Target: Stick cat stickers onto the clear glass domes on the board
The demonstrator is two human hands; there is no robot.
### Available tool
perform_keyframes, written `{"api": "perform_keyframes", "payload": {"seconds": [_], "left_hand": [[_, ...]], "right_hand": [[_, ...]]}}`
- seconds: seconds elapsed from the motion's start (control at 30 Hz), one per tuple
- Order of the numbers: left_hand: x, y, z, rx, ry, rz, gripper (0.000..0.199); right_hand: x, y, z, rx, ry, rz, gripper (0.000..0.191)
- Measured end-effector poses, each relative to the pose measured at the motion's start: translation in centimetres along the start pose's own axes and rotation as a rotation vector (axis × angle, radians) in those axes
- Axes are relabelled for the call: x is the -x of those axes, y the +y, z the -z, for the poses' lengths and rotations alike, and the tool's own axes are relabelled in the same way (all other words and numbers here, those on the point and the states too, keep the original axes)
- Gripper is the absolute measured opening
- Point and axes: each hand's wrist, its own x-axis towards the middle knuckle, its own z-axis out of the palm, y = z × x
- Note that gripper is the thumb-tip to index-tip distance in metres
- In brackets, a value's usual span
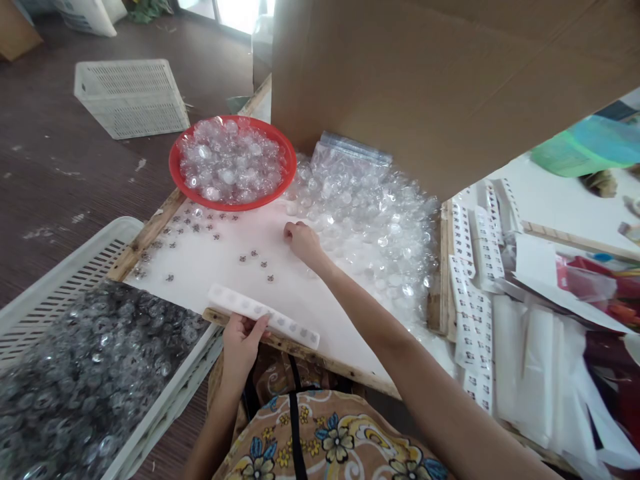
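My left hand grips a folded white sticker strip at the table's front edge, thumb on top and fingers beneath. Faint grey prints run along the strip. Over the white tabletop, my right hand is closed with its fingers curled together; whatever they hold, if anything, is hidden. It is beside a wide pile of small clear round plastic pieces. Left of it, several small dark-printed pieces lie scattered on the white surface. A red basin full of similar clear pieces stands at the back left.
A large cardboard box blocks the back right. At lower left, a white crate holds many dark-printed clear pieces. Printed sticker strips and plastic bags lie on the right. Another white crate is on the floor.
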Motion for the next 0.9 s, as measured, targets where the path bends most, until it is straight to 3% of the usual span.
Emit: {"api": "perform_keyframes", "payload": {"seconds": [0.13,0.3,0.4,0.57,0.67,0.8,0.9], "left_hand": [[0.0,-0.2,0.2,-0.026,-0.002,-0.030,0.040],[0.0,-0.5,0.4,-0.037,0.008,-0.048,0.039],[0.1,-0.5,0.3,-0.014,0.014,-0.056,0.039],[0.2,-0.3,0.4,0.000,-0.005,-0.052,0.039],[0.2,-0.2,0.5,-0.008,-0.001,-0.040,0.040],[0.2,0.0,0.3,-0.007,0.037,-0.053,0.040],[0.4,0.0,0.3,0.021,0.054,-0.051,0.041]], "right_hand": [[0.6,-2.3,-1.5,0.025,0.011,0.023,0.025],[1.9,-6.7,-3.5,-0.162,-0.077,0.104,0.037],[3.3,-7.0,-2.4,-0.197,-0.107,0.152,0.043],[5.3,-5.5,-0.2,0.042,-0.308,0.145,0.090],[5.2,-7.0,-1.8,-0.034,-0.361,0.197,0.080],[3.9,-10.0,-4.3,-0.346,-0.371,0.440,0.059],[4.4,-9.3,-3.5,-0.455,-0.310,0.410,0.048]]}}
